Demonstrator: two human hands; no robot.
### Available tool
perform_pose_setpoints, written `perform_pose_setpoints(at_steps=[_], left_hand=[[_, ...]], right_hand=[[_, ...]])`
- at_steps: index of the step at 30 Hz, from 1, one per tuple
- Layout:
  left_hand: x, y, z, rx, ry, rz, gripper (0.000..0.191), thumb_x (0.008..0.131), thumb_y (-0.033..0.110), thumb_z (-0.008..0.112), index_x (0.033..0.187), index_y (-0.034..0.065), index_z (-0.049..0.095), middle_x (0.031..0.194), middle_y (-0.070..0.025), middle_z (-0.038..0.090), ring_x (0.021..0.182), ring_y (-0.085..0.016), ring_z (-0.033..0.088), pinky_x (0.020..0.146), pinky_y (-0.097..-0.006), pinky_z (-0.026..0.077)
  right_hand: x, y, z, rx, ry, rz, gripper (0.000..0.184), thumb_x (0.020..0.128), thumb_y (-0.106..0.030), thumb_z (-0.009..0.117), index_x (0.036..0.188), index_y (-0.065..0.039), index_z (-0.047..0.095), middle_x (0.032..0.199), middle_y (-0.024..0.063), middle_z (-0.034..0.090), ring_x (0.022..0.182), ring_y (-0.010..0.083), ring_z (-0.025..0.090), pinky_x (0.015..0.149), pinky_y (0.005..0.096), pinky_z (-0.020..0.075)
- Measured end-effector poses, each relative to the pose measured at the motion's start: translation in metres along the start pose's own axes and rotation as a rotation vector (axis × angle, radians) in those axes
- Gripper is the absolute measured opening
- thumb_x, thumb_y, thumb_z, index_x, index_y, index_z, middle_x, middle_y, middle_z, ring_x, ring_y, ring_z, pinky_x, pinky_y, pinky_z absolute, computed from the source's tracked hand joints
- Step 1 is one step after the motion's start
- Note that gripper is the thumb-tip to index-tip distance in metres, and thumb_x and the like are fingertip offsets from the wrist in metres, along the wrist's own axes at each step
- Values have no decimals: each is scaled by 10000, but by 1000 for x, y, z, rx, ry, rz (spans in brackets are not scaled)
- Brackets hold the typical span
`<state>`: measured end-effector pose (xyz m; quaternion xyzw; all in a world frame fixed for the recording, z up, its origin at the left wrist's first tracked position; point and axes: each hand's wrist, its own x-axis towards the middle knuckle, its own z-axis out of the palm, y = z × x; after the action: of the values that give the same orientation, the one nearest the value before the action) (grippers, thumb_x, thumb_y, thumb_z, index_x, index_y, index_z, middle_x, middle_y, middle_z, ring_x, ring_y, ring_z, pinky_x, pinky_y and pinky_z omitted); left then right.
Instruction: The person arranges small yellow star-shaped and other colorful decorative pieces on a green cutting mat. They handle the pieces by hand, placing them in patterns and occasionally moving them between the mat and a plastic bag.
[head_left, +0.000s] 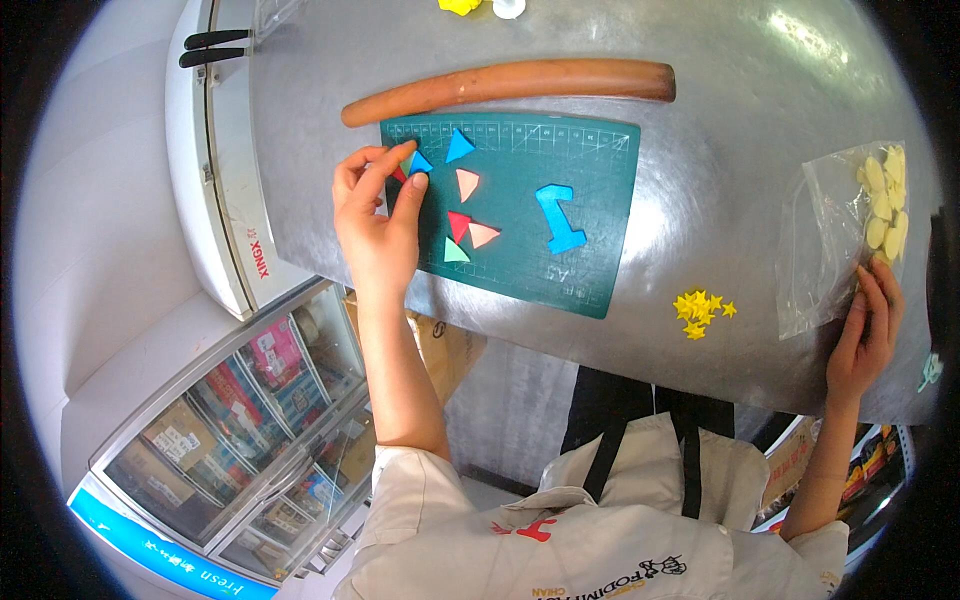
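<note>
My left hand (382, 202) is over the left edge of a green cutting mat (517, 277), its thumb and index finger on a small blue triangle (421, 163); green and red pieces show beside it, partly under the fingers. Another blue triangle (459, 147), a pink triangle (466, 184), a red triangle (458, 225), a second pink one (483, 235) and a light green one (456, 251) lie on the mat. Farther right lies a blue number-one shape (559, 218). My right hand (866, 330) touches the lower end of a clear plastic bag (814, 247) with yellow oval pieces (879, 202); its grip is unclear.
A wooden rolling pin (517, 84) lies beyond the mat on the metal table (720, 150). Small yellow stars (697, 311) form a pile right of the mat. Two black-handled tools (216, 47) lie at the far left. A glass-topped freezer (247, 420) stands below left.
</note>
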<state>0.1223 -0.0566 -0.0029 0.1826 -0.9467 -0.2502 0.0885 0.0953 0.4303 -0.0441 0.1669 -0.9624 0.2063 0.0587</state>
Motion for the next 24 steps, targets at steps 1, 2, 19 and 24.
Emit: perform_pose_setpoints(at_steps=[1,2,19,24], left_hand=[[1,2,-1,59,35,34,348,773,41,734,1112,120,717,1081,-60,578,922,-180,524,825,-308,440],[2,5,1,66,35,93,345,775,42,729,1110,122,718,1077,-62,580,938,-195,520,826,-313,438],[-35,9,-8,448,-22,351,258,758,62,704,1015,82,699,1022,-62,613,943,-276,518,824,-392,403],[-41,13,0,308,59,270,250,763,136,748,1000,78,695,986,-71,617,929,-268,537,807,-386,404]], right_hand=[[0,0,0,0,4,-10,240,938,7,513,1132,5,653,1263,169,596,1198,302,549,1043,377,403],[0,0,0,-5,3,-11,240,939,7,513,1134,4,653,1263,168,596,1197,302,549,1043,377,403],[0,0,0,10,-5,-20,240,943,2,516,1138,-2,655,1266,165,595,1201,299,544,1044,371,400],[-1,0,0,1,-9,-4,241,939,9,515,1133,0,657,1265,169,594,1202,301,545,1044,375,400]])
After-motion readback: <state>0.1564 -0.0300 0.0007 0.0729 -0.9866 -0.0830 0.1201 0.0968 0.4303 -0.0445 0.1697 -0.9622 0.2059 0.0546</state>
